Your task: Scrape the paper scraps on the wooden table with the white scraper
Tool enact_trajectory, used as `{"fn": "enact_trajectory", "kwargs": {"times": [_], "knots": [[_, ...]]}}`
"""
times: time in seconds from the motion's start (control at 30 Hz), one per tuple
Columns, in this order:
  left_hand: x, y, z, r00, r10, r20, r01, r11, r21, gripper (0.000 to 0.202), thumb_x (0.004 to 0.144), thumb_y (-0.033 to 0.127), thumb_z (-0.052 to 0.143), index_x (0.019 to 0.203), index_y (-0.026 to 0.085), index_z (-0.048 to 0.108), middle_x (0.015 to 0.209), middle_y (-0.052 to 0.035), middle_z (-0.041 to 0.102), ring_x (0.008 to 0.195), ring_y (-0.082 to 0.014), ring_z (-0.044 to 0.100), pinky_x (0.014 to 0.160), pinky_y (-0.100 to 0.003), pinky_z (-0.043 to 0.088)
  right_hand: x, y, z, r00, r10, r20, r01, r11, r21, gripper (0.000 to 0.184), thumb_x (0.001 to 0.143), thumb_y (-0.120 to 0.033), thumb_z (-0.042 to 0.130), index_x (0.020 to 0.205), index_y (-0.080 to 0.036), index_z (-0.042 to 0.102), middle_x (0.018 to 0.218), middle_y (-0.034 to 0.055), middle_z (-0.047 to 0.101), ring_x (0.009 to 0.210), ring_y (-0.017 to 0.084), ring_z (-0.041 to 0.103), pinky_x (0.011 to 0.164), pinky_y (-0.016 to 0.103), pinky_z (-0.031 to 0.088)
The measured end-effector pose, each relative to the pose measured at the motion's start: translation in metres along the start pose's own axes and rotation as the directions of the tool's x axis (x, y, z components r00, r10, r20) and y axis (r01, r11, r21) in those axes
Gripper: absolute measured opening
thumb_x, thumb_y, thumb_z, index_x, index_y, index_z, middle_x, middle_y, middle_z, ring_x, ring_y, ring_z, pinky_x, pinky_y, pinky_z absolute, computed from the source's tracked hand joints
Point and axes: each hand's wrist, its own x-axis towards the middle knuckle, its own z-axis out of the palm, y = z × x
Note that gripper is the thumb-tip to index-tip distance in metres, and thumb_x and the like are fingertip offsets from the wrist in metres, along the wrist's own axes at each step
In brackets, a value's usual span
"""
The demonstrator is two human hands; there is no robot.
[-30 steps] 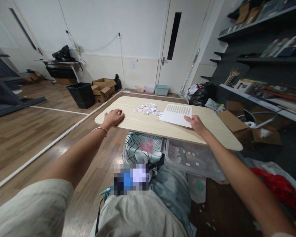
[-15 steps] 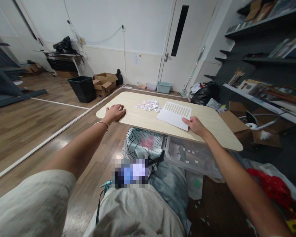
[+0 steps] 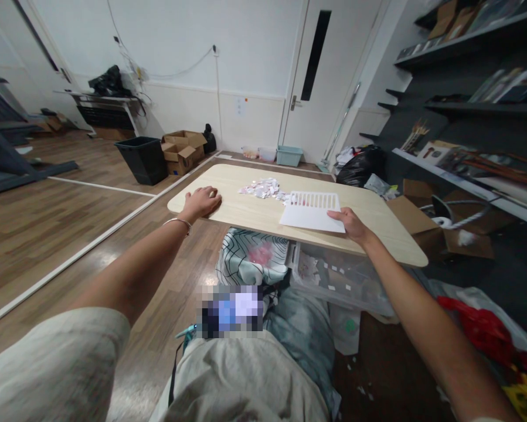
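Note:
My right hand [image 3: 350, 224] is closed on the right edge of a white sheet with a row of slots [image 3: 312, 219], thumb on top. The sheet lies over the table [image 3: 245, 218], its slotted end pointing away from me and its plain part nearer. Loose scraps of paper [image 3: 263, 188] form a heap just left of the sheet's far end, and a few scraps reach its corner. At the table's left end, my left hand [image 3: 201, 203] rests palm down with its fingers loosely bent and apart, holding nothing that I can see.
Under the tabletop are a clear plastic drawer [image 3: 333, 278] with scraps in it and a patterned cloth [image 3: 232, 258]. A phone-like screen, blurred, lies on my lap. A black bin [image 3: 142, 161] and cardboard boxes [image 3: 182, 152] stand back left; shelves [image 3: 465, 111] line the right.
My right hand has turned the slotted sheet, so its near edge now runs more level across the table. The left hand stays at the table's left end. The view has shifted slightly.

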Motion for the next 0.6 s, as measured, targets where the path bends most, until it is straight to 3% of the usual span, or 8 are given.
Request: {"fn": "enact_trajectory", "kwargs": {"times": [0.2, 0.37, 0.43, 0.53, 0.6], "knots": [[-0.0011, 0.0015, -0.0003, 1.0, 0.0, -0.007, 0.0, 1.0, 0.011, 0.052, 0.111, 0.05, 0.048, 0.144, 0.03, 0.083, 0.169, -0.015, 0.076, 0.16, -0.0441, 0.062, 0.127, -0.065, 0.047, -0.0047, 0.002, -0.003, 0.997, 0.024, 0.073, -0.024, 1.0, 0.004, 0.054, 0.065, -0.066, 0.099, 0.062, -0.022, 0.069, 0.057, 0.0045, 0.065, 0.052, 0.015, 0.049, 0.052, 0.03, 0.033], [0.001, -0.0004, 0.0012, 1.0, 0.018, 0.014, -0.018, 1.0, 0.023, 0.054, 0.112, 0.049, 0.046, 0.147, 0.029, 0.081, 0.172, -0.0163, 0.074, 0.162, -0.0433, 0.061, 0.129, -0.068, 0.046, -0.0059, 0.0014, -0.0003, 0.996, -0.015, -0.09, 0.031, 0.984, 0.175, 0.057, 0.062, -0.07, 0.102, 0.066, -0.023, 0.071, 0.067, 0.0061, 0.077, 0.065, 0.021, 0.068, 0.061, 0.031, 0.053], [0.0024, -0.0015, 0.0021, 1.0, 0.012, 0.018, -0.013, 0.999, 0.035, 0.055, 0.112, 0.048, 0.046, 0.148, 0.027, 0.081, 0.173, -0.0174, 0.073, 0.162, -0.0435, 0.061, 0.129, -0.069, 0.046, -0.0069, 0.0015, 0.0, 0.999, -0.01, -0.051, 0.018, 0.988, 0.153, 0.06, 0.06, -0.073, 0.104, 0.066, -0.022, 0.072, 0.066, 0.0053, 0.077, 0.063, 0.019, 0.065, 0.059, 0.03, 0.05], [0.0039, -0.0031, 0.0034, 1.0, 0.01, 0.023, -0.012, 0.999, 0.053, 0.055, 0.113, 0.049, 0.045, 0.148, 0.027, 0.081, 0.173, -0.0173, 0.073, 0.163, -0.0427, 0.062, 0.13, -0.068, 0.046, -0.0081, 0.0026, -0.002, 0.992, 0.046, 0.119, -0.051, 0.998, 0.043, 0.061, 0.06, -0.072, 0.106, 0.064, -0.02, 0.074, 0.062, 0.0041, 0.073, 0.054, 0.015, 0.056, 0.052, 0.028, 0.038], [0.0044, -0.0039, 0.0041, 1.0, 0.016, 0.027, -0.018, 0.998, 0.056, 0.055, 0.113, 0.049, 0.045, 0.148, 0.027, 0.081, 0.173, -0.0169, 0.073, 0.163, -0.0423, 0.062, 0.13, -0.066, 0.047, -0.0074, 0.0039, -0.0031, 0.991, 0.057, 0.119, -0.063, 0.997, 0.043, 0.059, 0.06, -0.069, 0.106, 0.064, -0.02, 0.073, 0.06, 0.0037, 0.071, 0.052, 0.015, 0.054, 0.051, 0.028, 0.035]]}}
